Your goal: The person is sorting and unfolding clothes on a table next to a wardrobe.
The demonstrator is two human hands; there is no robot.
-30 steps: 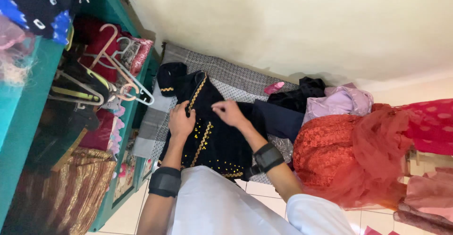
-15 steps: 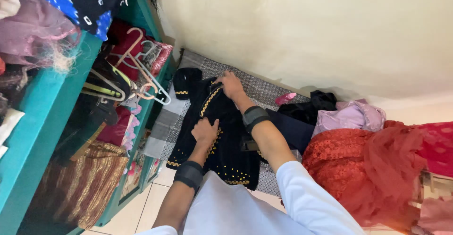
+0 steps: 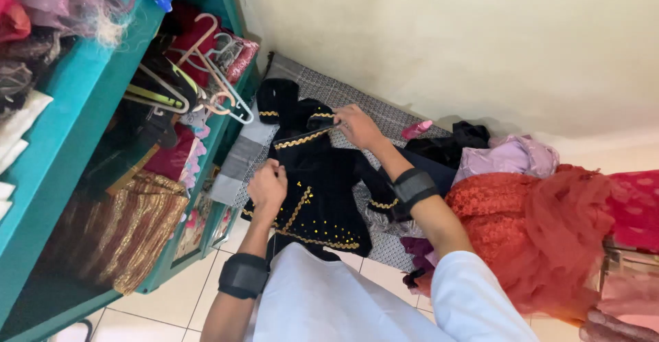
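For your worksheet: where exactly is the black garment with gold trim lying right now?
In the head view, the black garment lies centre frame on the grey checked mat, between the teal shelf unit and the red lace fabric, under both hands.

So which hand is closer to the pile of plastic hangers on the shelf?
Left. The left hand rests on the black garment below the hangers; the right hand grips the garment's collar edge farther out.

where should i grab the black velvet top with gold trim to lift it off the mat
Probably at the gold-trimmed collar end of the black velvet top, coming from above: it lies flat on the grey woven mat, so pinching is all that works. The right hand already pinches that far end; the left hand grips the near edge.
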